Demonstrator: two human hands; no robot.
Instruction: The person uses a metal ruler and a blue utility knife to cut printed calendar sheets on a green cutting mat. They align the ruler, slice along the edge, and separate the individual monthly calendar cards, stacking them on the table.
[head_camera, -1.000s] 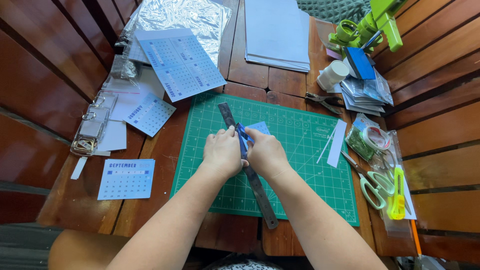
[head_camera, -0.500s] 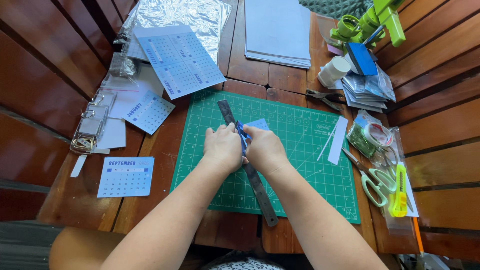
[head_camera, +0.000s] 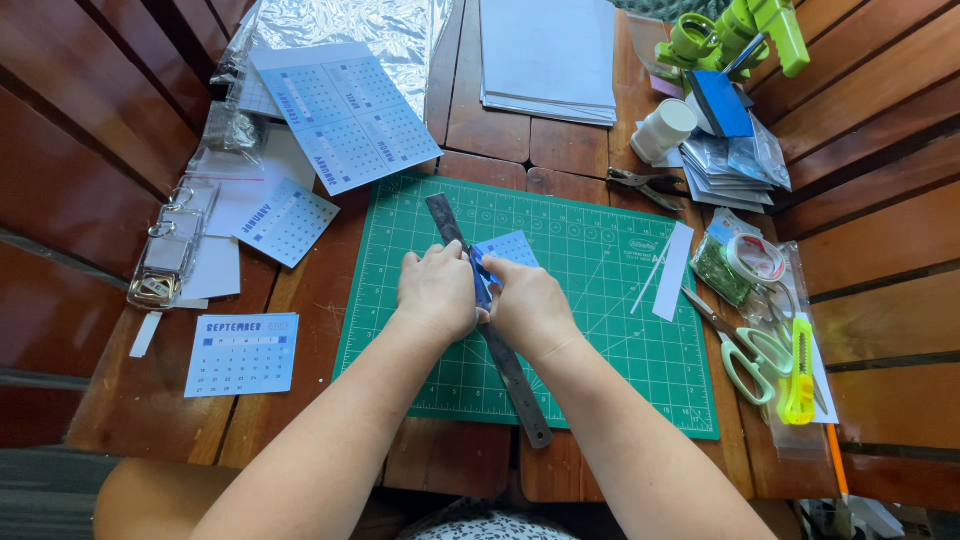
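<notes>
Overhead, the head camera is looking down on a slatted dark wooden table (head_camera: 130, 400) where a green gridded cutting mat (head_camera: 600, 330) is lying. A long grey metal ruler (head_camera: 500, 350) is running diagonally across the mat, its lower end poking past the mat's near edge. The left hand (head_camera: 436, 290) is pressing flat on the ruler, fingers together and pointing away. The right hand (head_camera: 525, 300) is sitting just beside it, touching it, fingers curled round a slim blue-handled cutter (head_camera: 481, 285) held against the ruler's edge. A small pale blue printed card (head_camera: 508, 247) is lying on the mat under the ruler, just beyond the knuckles. Green-handled scissors (head_camera: 745, 350) are resting at the mat's right edge, and a small blue calendar card (head_camera: 241, 353) is lying well apart on the left.
</notes>
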